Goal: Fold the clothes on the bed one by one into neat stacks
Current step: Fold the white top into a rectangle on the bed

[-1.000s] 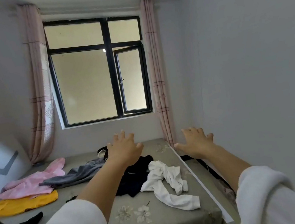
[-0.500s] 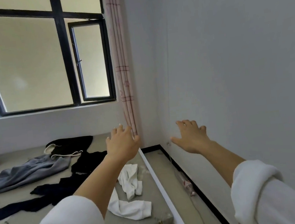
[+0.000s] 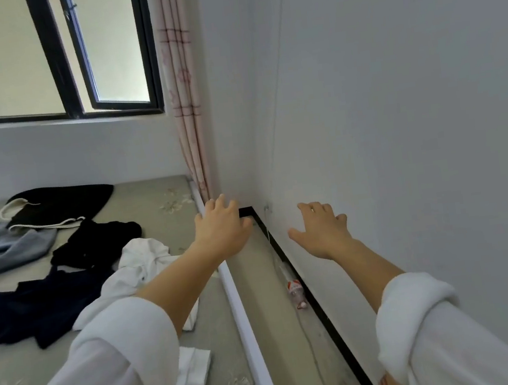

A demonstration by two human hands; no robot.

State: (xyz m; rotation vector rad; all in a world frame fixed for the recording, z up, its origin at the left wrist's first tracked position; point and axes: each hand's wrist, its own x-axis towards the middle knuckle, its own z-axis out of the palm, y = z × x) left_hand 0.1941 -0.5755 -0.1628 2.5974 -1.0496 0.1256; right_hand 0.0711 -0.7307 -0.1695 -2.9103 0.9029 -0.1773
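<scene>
- Bed (image 3: 160, 223): grey-green flowered sheet, white rail (image 3: 242, 315) along its right edge.
- Black top (image 3: 65, 201), white-trimmed, by the far edge.
- Grey garment (image 3: 7, 251) at the left, touching it.
- Black garment (image 3: 99, 243) mid-bed.
- Navy garment (image 3: 36, 308) nearer.
- White garment (image 3: 140, 267) crumpled toward the right edge, overlapping the navy one.

The wall (image 3: 400, 142) ran close along the outer side of the right grip (image 3: 321, 232), leaving little room on that side. Between the wall and the bed (image 3: 166, 216) lay a narrow floor strip (image 3: 265, 271), partly taken up by a bottle (image 3: 295, 289). The left grip (image 3: 222, 228) hovered, fingers spread, over the bed's white edge rail (image 3: 237, 300). Bare mattress lay open at the far corner beside the curtain (image 3: 186, 104). To the left, a white garment (image 3: 140, 264) and a black garment (image 3: 99, 243) covered the surface.
</scene>
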